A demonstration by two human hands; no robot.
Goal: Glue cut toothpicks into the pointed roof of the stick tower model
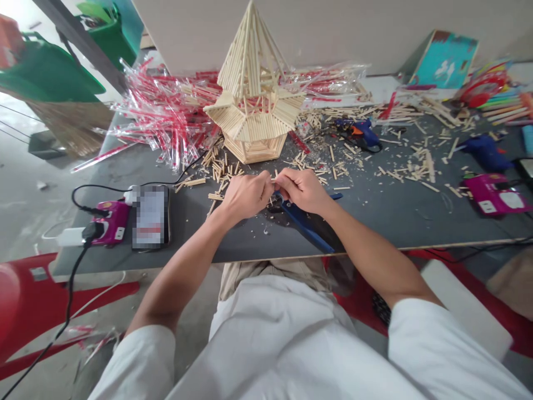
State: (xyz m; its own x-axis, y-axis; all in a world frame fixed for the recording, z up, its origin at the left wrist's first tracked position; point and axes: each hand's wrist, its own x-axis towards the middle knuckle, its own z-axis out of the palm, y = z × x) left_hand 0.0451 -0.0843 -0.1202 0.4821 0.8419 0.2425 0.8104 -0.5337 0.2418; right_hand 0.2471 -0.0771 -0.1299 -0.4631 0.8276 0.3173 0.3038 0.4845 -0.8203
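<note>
My left hand (pixel 249 195) and my right hand (pixel 303 190) meet above the table's front half, both closed with fingertips pinched together. A bit of a pale wooden stick (pixel 273 180) shows between them; most of it is hidden by my fingers. Below my right hand lie blue-handled pliers (pixel 307 226), their jaws partly covered by my hands. Just beyond my hands stands a pagoda-shaped model (pixel 255 123) built of wooden sticks, with a pointed upper roof and a flared lower one.
Cut stick pieces (pixel 225 169) litter the grey table (pixel 195 244). Red-and-clear wrappers (pixel 166 111) pile up at back left. A phone (pixel 150 216) and a purple power strip (pixel 111 222) lie left. Blue glue guns (pixel 366 133) and another purple power strip (pixel 495 194) lie right.
</note>
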